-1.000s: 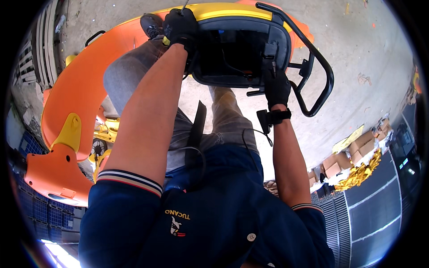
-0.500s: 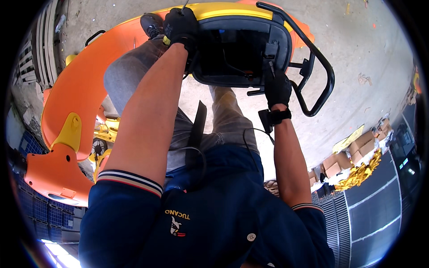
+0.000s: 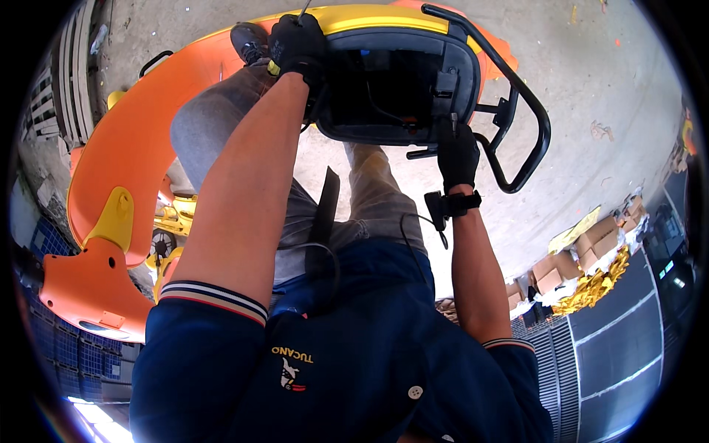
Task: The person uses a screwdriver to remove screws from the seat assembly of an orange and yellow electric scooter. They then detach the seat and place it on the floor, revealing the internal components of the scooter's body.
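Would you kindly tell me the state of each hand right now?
Left hand: closed around a tool with a thin metal shaft.
Right hand: closed on a small metal-tipped piece; its kind cannot be told.

I count two black gloves (image 3: 297,46), one on my left hand (image 3: 295,44) and one on my right hand (image 3: 458,159); two slim metal shafts (image 3: 453,122), one at each; one storage compartment (image 3: 467,68); one bent tubular rail (image 3: 543,122); one wrist strap (image 3: 464,202); two shirt buttons (image 3: 415,392); and perhaps three cardboard boxes (image 3: 599,238), bunched at the distorted edge.
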Motion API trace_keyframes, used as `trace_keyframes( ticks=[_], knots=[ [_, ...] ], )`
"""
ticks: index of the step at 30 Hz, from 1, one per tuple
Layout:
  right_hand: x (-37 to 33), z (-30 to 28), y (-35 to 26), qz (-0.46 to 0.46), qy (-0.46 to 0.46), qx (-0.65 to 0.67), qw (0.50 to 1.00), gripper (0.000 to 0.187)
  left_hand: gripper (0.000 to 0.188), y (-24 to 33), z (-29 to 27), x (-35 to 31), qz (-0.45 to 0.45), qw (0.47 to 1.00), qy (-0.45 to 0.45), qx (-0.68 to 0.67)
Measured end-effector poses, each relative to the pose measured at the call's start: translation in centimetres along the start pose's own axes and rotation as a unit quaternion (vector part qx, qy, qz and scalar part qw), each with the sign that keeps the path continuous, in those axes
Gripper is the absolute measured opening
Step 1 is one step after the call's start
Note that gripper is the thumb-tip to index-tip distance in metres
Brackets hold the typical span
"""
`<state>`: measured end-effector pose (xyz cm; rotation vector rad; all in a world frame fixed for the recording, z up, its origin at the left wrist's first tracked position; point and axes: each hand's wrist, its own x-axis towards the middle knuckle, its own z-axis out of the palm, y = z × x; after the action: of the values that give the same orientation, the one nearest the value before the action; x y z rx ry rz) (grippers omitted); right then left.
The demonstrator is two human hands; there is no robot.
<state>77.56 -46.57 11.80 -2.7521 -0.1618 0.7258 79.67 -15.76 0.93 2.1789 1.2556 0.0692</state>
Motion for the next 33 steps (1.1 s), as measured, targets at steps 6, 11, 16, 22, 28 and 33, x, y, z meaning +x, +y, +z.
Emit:
trace_keyframes(
  ticks=[6, 11, 16, 22, 28, 33],
  knots=[
    [0.8, 1.5, 2.0, -0.085, -0.011, -0.147, 0.985, 0.030, 0.038, 0.0, 0.2, 0.0, -0.006, 1.000, 0.005, -0.005],
    [2.3, 0.8, -0.3, 0.079, -0.038, -0.072, 0.994, 0.046, 0.040, -0.2, 0.1, 0.1, -0.017, 1.000, -0.014, -0.019],
    [2.5, 0.7, -0.8, 0.111, -0.031, -0.026, 0.993, 0.043, 0.040, 0.0, -0.1, -0.1, 0.011, 1.000, -0.002, -0.009],
    [1.8, 0.5, -0.9, 0.087, 0.012, 0.047, 0.995, 0.044, 0.039, -0.1, 0.1, 0.0, -0.014, 1.000, -0.011, -0.017],
    [1.4, 0.5, -0.1, 0.067, -0.027, 0.014, 0.997, 0.041, 0.040, 0.1, -0.1, -0.2, -0.011, 1.000, 0.002, -0.013],
    [2.3, 0.8, -0.1, 0.061, -0.041, -0.060, 0.995, 0.044, 0.040, -0.3, 0.2, 0.1, -0.007, 1.000, -0.003, -0.015]
  ],
)
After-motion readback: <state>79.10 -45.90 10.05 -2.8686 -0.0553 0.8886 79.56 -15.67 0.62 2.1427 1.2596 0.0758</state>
